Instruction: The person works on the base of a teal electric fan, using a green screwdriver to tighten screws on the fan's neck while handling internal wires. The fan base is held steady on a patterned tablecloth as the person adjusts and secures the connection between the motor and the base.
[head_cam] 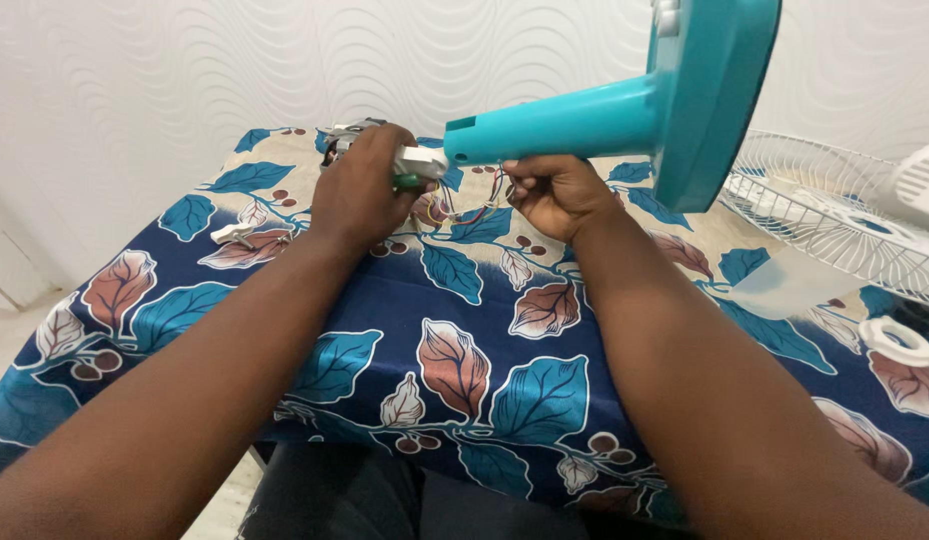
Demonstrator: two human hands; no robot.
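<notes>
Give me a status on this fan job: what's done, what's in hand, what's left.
Done: the white wire grille and a white ring lie off the fan on the leaf-print tablecloth. In hand: the right hand grips the teal fan stand; the left hand holds the motor part, wires between them. Left: the two are not yet joined.

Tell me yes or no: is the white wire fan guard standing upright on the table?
No. The white fan guard lies flat on the leaf-patterned tablecloth, to the right of the teal fan stand held by the right hand.
</notes>
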